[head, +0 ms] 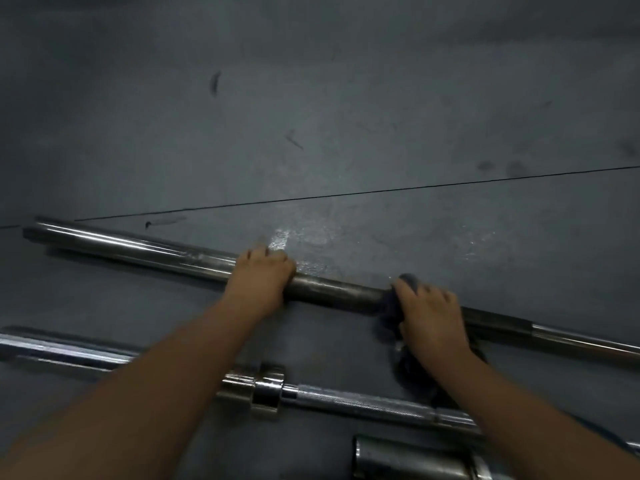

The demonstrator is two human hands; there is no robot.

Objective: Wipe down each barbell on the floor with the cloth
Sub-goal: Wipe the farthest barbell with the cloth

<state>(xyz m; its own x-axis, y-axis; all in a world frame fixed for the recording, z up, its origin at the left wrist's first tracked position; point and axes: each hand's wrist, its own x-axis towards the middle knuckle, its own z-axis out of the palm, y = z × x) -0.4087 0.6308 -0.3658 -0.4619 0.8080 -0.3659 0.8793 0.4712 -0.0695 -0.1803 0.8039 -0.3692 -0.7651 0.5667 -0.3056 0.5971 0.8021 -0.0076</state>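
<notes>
A thick metal sleeve end (pixel 408 460) lies closest, on the camera side of the far barbell (pixel 332 292). Between the two rests a second barbell (pixel 363 407) with a chrome collar (pixel 268 389). On the far barbell itself, the left hand (pixel 259 282) curls over the shaft. The right hand (pixel 429 317), well apart along the same bar, clamps a dark cloth (pixel 410 282) that seems, through the blur, to wrap the shaft. Beyond the far barbell stretches scuffed grey floor (pixel 311 116).

Dark grey floor (pixel 311 98), scuffed, crossed by a thin seam (pixel 381 191). Lying on it: far barbell (pixel 332 292), near barbell (pixel 363 405) roughly parallel, third barbell sleeve (pixel 408 459) at the bottom edge.
</notes>
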